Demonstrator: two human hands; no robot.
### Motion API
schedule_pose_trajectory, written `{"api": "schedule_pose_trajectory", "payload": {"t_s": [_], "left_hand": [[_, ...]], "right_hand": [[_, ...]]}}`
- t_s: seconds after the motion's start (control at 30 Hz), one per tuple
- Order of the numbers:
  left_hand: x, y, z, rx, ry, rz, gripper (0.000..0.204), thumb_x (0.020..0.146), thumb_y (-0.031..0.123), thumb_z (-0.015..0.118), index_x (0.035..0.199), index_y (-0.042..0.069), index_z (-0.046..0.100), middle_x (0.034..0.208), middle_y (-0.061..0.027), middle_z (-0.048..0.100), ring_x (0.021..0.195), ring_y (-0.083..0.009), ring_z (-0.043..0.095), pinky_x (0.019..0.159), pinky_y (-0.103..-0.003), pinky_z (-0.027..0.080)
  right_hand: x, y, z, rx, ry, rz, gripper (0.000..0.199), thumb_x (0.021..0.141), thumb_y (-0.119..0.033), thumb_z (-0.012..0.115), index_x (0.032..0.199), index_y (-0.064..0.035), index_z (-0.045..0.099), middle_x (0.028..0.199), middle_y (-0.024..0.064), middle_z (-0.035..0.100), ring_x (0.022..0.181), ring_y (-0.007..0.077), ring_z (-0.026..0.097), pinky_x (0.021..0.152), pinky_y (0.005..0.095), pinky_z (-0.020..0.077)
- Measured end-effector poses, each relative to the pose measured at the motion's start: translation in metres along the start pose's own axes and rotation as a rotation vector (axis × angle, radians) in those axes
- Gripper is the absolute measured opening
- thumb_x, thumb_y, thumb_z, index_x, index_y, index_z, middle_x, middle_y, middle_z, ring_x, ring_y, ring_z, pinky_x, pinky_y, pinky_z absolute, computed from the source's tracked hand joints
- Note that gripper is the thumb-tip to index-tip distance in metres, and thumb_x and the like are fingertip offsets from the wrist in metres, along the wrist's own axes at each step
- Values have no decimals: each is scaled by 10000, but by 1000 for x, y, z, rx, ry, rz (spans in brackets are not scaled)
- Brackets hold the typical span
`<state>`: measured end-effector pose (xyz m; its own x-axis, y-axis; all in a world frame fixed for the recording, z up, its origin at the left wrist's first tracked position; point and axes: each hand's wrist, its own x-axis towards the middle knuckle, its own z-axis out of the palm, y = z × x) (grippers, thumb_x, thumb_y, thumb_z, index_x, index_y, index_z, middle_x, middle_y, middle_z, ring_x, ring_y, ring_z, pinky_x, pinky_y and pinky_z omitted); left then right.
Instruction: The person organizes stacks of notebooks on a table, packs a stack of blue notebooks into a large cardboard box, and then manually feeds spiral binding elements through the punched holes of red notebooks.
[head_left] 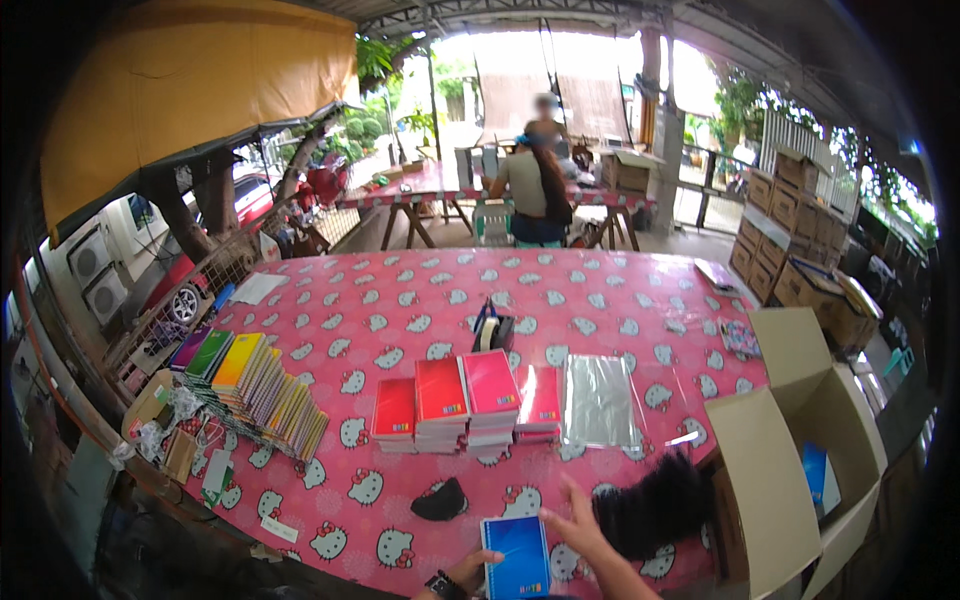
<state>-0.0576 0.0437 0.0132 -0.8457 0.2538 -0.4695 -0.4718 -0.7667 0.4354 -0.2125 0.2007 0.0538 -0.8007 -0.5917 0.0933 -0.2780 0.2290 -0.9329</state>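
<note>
A blue notebook (517, 553) with a spiral binding is upright before me at the table's near edge. My left hand (470, 572) grips its left side, the thumb lying on the cover. By its upper right corner is my right hand (578, 525), fingers stretched out and apart; whether the thumb touches the cover I cannot tell. Beyond my hands stand stacks of red notebooks (441, 390) and pink notebooks (491, 382). Clear plastic sleeves (598, 400) lie right of them. A black fuzzy bundle (652, 507) sits beside my right forearm.
An open cardboard box (742, 465) at the right has a blue item (818, 475) inside. Yellow notebooks (250, 372) and green notebooks (208, 355) are stacked left. A tape dispenser (489, 330) and a crumpled black cloth (440, 500) rest on the pink table (400, 300). People are at a far table.
</note>
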Motion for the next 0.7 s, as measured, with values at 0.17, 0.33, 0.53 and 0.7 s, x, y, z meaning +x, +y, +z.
{"api": "schedule_pose_trajectory", "payload": {"t_s": [0.17,0.33,0.53,0.7], "left_hand": [[-11,-3,-21,84,101,170,724,725,263,646,1334,61,310,1242,-128,474,1116,-256,500,926,-398,442],[18,9,-12,193,61,156,730,721,257,648,1336,66,304,1248,-126,465,1126,-251,491,925,-397,442],[13,9,-17,236,67,165,737,717,251,651,1338,72,298,1255,-123,455,1137,-246,480,924,-395,443],[18,8,-18,279,69,128,743,713,245,653,1340,77,292,1261,-120,447,1147,-242,471,923,-394,443]], "right_hand": [[22,-158,6,149,-462,-417,813,794,-231,671,1435,-116,185,1020,151,570,879,245,577,810,333,466],[15,-208,2,-81,-575,-454,853,802,-266,660,1446,-126,118,972,154,568,844,287,574,748,357,464],[7,-184,6,-199,-549,-506,733,809,-224,645,1406,-82,243,997,152,573,877,293,575,782,363,458],[-15,-120,-14,-305,-827,-199,638,854,-315,599,1360,-55,310,1166,196,531,1070,282,531,877,351,427]]}}
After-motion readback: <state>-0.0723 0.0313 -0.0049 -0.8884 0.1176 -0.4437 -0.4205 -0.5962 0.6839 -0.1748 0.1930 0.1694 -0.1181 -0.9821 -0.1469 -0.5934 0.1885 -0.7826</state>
